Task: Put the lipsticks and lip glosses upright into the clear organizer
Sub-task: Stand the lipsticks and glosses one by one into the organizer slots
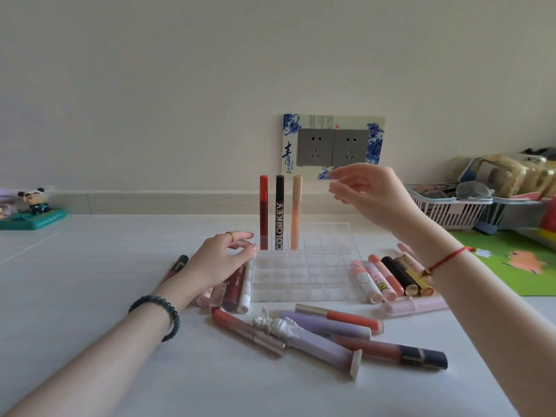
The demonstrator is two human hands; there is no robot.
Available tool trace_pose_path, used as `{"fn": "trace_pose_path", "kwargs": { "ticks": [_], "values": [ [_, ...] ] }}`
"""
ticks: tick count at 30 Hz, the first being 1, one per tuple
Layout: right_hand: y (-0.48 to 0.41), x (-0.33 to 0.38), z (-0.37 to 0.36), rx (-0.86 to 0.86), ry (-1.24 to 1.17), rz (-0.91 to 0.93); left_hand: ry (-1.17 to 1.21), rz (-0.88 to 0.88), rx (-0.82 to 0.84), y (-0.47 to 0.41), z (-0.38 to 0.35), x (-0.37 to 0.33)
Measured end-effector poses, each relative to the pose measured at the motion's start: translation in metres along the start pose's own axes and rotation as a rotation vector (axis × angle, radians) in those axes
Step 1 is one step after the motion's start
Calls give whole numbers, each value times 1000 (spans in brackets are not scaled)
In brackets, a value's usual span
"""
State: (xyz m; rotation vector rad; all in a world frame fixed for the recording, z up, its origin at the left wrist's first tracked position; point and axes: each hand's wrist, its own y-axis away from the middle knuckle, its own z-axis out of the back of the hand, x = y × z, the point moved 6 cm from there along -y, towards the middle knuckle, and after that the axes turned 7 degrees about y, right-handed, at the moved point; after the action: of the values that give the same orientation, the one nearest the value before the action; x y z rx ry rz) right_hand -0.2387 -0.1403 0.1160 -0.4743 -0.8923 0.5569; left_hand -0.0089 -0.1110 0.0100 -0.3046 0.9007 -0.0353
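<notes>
A clear gridded organizer sits mid-table. Three tubes stand upright in its back row: a red gloss, a black COLORKEY tube and a peach gloss. My left hand rests with fingers spread against the organizer's left wall, over a cluster of lying tubes. My right hand hovers open above and right of the peach gloss, holding nothing. More lipsticks lie at the right. Longer glosses lie in front.
A wall socket with a blue-and-white frame is behind the organizer. Plastic baskets with clutter stand at the back right, a green mat beside them. A panda figurine stands at the far left.
</notes>
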Motion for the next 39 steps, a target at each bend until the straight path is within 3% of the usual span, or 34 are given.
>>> {"fn": "trace_pose_path", "kwargs": {
  "ticks": [6,11,16,23,31,35,39],
  "values": [
    [55,2,9,236,197,76,-112,-110,-138,13,15,-13],
    [96,-18,5,416,170,32,-43,-240,-196,33,25,-40],
    [119,-21,5,686,292,8,-29,-356,-95,53,10,-64],
    [132,-34,5,846,479,-29,-81,-457,104,72,-31,-89],
    [132,-33,6,830,515,-1,-70,-444,191,72,-50,-79],
    [121,-30,20,653,488,14,-31,-431,206,74,-55,-80],
    [110,-13,32,481,233,20,31,-393,212,77,-56,-85]
  ]
}}
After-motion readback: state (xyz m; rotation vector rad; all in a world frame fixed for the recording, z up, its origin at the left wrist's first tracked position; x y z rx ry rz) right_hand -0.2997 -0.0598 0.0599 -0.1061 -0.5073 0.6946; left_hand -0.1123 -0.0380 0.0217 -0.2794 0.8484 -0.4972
